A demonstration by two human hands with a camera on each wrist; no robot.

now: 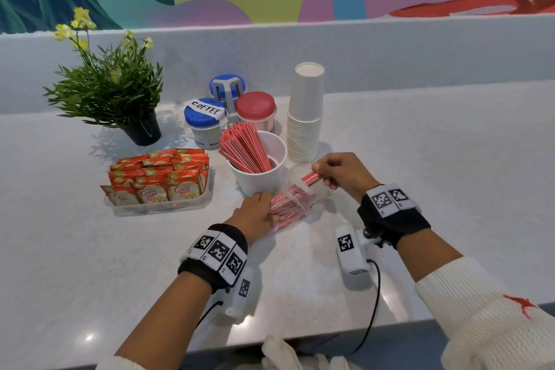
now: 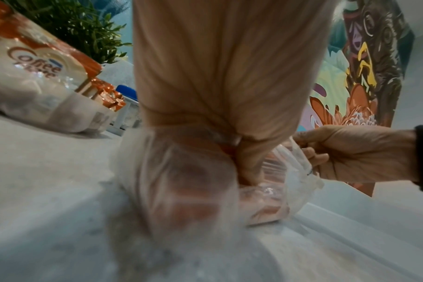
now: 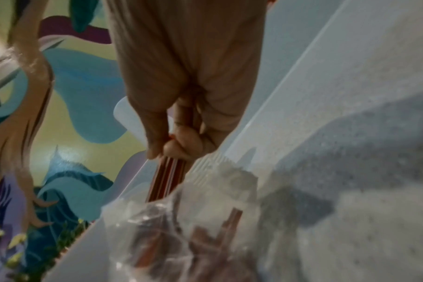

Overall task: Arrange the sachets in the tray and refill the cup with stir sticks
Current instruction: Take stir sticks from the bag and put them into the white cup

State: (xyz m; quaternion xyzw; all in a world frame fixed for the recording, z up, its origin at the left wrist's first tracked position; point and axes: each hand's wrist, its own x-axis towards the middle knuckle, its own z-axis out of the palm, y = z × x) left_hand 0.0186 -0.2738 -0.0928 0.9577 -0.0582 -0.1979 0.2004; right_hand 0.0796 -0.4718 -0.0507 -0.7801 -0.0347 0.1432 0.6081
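Clear crinkled plastic bag (image 1: 295,195), glossy foil-like sachets (image 1: 159,180), matt speckled counter (image 1: 420,144), seemingly paper white cup (image 1: 258,180).

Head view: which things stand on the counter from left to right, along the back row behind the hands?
Potted plant → tray of sachets → jar labelled COFFEE → cup with stir sticks → stack of paper cups.

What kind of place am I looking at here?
Probably a self-serve coffee station in an office or cafe: a jar labelled COFFEE, a stack of paper cups, a tray of creamer sachets, and a cup of stir sticks.
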